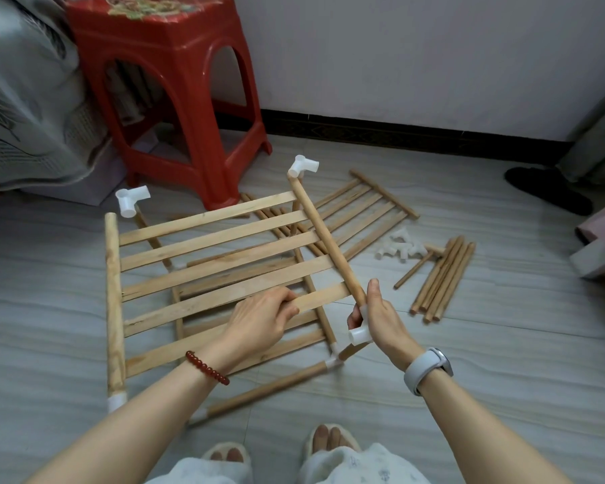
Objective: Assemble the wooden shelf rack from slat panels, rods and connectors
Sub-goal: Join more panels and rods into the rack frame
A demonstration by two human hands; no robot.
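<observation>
**Wooden rail end meeting its connector by the right hand**

Wood is running along one line here: the slat panel (224,263) is being held above the floor (503,361), its right rail (325,239) slanting from far-left down toward the right hand (381,319). That hand is gripping a white connector (360,335) at the rail's near end. The left hand (262,316) is curling around a slat, steadying.

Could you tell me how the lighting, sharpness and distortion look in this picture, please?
Head view: soft, even indoor light with faint shadows; mild glare on the red stool; wide-angle bending curves the baseboard; the slat panel and both hands are sharp, corners slightly darker.
</observation>
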